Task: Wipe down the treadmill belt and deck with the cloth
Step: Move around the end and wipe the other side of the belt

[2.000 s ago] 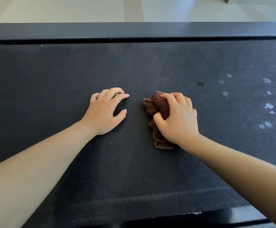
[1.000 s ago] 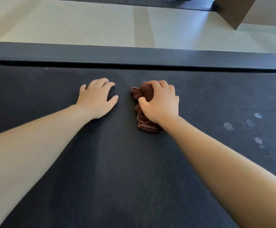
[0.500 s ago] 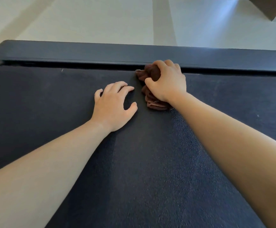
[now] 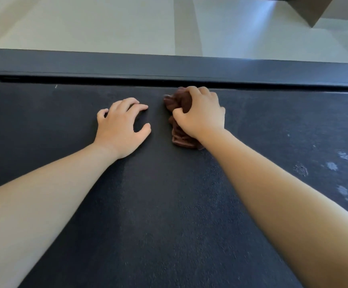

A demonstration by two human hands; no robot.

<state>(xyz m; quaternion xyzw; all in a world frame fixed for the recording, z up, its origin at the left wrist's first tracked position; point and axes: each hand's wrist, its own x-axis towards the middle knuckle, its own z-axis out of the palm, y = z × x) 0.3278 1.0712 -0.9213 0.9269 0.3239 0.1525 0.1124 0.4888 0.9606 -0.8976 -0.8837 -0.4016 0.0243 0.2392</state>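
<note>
The right hand (image 4: 202,115) has its grip clamped on a bunched brown cloth (image 4: 180,138), fingers and thumb curled over it, pressing it onto the treadmill belt (image 4: 169,204) close against the dark deck rail (image 4: 127,65). The cloth's far edge seems to reach the gap under the rail, though the hand hides that spot. The left hand (image 4: 121,129) rests on the belt just beside the cloth, slightly farther from the rail. Its grip is apart, with bent fingertips and thumb set on the surface. Pale smudges (image 4: 333,166) mark the belt well back from the rail, on the right. Beyond the rail lies light floor (image 4: 85,23).
</note>
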